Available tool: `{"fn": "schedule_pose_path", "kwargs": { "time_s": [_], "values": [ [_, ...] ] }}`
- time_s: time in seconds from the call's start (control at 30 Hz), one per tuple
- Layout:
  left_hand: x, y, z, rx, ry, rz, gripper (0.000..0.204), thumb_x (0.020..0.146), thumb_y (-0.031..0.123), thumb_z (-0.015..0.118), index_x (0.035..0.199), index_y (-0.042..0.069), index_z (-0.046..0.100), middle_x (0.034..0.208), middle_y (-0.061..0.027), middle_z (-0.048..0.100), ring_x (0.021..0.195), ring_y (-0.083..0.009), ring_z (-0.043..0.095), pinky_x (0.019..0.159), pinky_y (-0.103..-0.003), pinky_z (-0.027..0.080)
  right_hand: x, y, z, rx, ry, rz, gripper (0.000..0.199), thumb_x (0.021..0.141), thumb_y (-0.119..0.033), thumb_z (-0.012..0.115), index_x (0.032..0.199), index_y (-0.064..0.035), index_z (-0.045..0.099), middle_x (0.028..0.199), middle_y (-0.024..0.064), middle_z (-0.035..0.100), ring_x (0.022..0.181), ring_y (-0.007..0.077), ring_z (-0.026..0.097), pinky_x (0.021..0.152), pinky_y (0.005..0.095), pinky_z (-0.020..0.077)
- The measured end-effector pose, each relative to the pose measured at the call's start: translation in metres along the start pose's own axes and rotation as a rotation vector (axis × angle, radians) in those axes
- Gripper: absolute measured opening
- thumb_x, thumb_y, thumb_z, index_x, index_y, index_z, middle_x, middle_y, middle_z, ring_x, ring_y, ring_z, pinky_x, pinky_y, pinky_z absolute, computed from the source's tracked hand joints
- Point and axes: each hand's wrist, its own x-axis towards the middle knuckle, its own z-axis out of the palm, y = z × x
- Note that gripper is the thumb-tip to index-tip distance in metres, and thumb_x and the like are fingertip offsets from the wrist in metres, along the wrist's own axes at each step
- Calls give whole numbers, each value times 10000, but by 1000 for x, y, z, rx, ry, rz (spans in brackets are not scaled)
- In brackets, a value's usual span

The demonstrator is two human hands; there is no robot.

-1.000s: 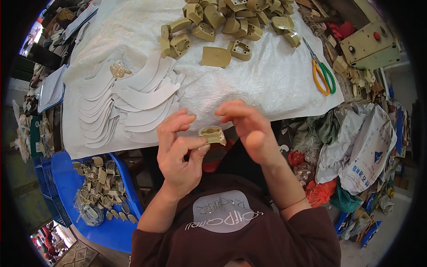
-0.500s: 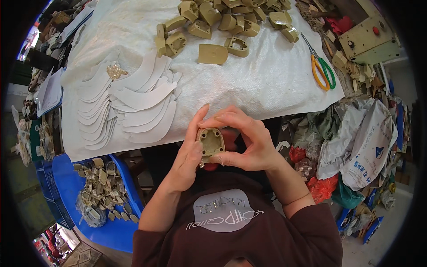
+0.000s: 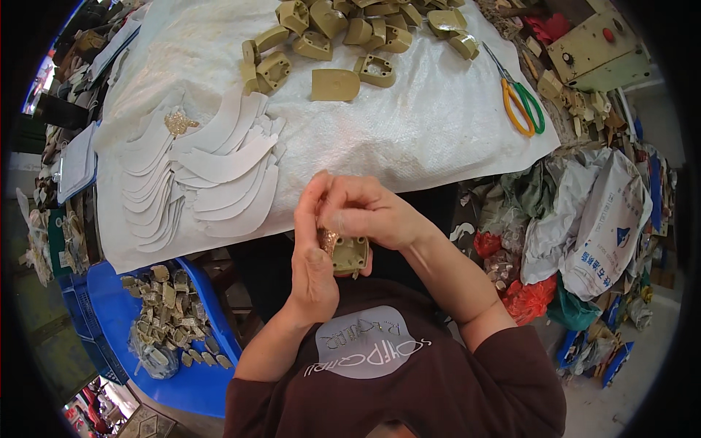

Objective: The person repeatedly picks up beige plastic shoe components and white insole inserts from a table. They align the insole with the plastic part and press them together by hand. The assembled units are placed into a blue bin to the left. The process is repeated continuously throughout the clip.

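Note:
Close to my body, an olive plastic shoe heel (image 3: 353, 257) is between my hands, its hollow face with corner holes turned up. Glittery gold covering (image 3: 327, 239) shows along its left side. My left hand (image 3: 314, 274) grips it from the left, fingers pointing away from me. My right hand (image 3: 374, 217) bends over its far end, fingertips pressed in near the left fingers and partly hiding the heel. Curved white-backed strips (image 3: 237, 157) lie overlapped on the table to the left, one crumpled gold glitter piece (image 3: 180, 123) among them.
A white woven sheet (image 3: 409, 139) covers the table. Bare olive heels (image 3: 312, 45) are heaped at its far side. Scissors (image 3: 523, 102) with orange and green handles lie at right. Glittery heels (image 3: 164, 306) fill part of a blue tray (image 3: 197, 387). Plastic bags (image 3: 595, 219) crowd the right.
My right hand has moved from the heel's right side over its far end, its fingers curling toward the left hand. The heel is now more covered. The whole view has shifted slightly.

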Motion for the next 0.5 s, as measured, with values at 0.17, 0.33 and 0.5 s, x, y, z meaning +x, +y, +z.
{"fn": "schedule_pose_path", "kwargs": {
  "time_s": [0.17, 0.33, 0.5],
  "values": [
    [-2, -3, 0, 68, 87, -6, 757, 940, 569, 303, 1380, -45, 255, 1208, -148, 468, 1026, -167, 513, 837, -278, 445, -5, 4, 7, -257, 35, -219, 139, 884, -163, 571, 930, -33, 592, 1057, 92, 540, 915, 183, 530, 767, 304, 463],
    [6, -14, -4, 173, 279, 73, 594, 963, 413, 381, 1378, -4, 296, 1162, -117, 490, 1007, -145, 513, 876, -276, 415, -9, 25, 22, -389, 151, -451, 322, 955, -174, 428, 1240, -40, 496, 1176, 104, 499, 1100, 258, 446, 1003, 372, 299],
    [5, -16, -9, -4, 331, 44, 449, 973, 269, 386, 1361, 50, 331, 1150, -81, 479, 1023, -137, 497, 883, -280, 413, -18, 26, 40, -132, 228, -299, 380, 973, -186, 400, 1314, -26, 446, 1197, 114, 472, 1101, 233, 444, 971, 328, 331]
  ]
}}
